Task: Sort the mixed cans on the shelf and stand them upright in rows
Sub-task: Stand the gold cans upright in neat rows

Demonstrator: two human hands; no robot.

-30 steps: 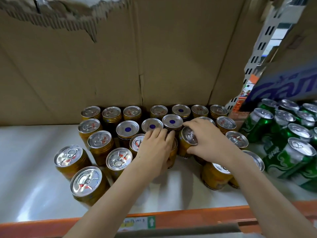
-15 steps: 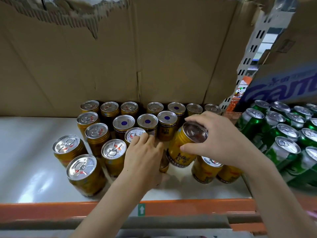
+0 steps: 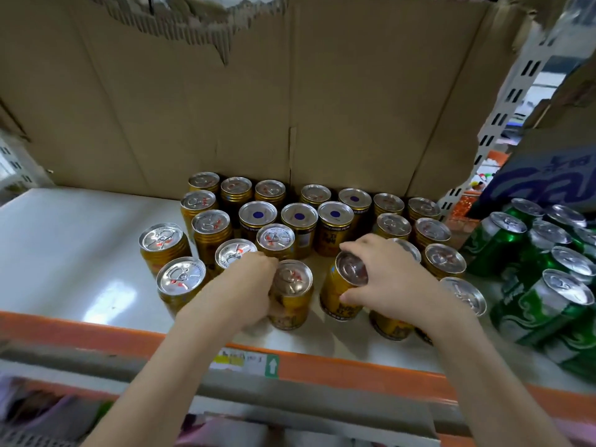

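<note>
Several gold cans (image 3: 333,229) stand upright in rows on the white shelf (image 3: 74,246). My left hand (image 3: 248,285) grips the left side of one gold can (image 3: 292,293) standing near the shelf's front edge. My right hand (image 3: 390,279) grips the top of another gold can (image 3: 343,290), slightly tilted, just right of the first. Three cans in the middle row show blue dots on their lids. Several green cans (image 3: 545,269) crowd the right side, some leaning.
A torn cardboard sheet (image 3: 258,101) closes off the back of the shelf. An orange rail (image 3: 338,366) with a label runs along the front. A perforated white upright (image 3: 503,124) and a blue printed box (image 3: 548,185) stand at the right. Bare shelf lies at the left.
My right hand has brought its gold can forward and down toward the front row. My left hand has pulled its can nearer the front edge, and its lid now shows.
</note>
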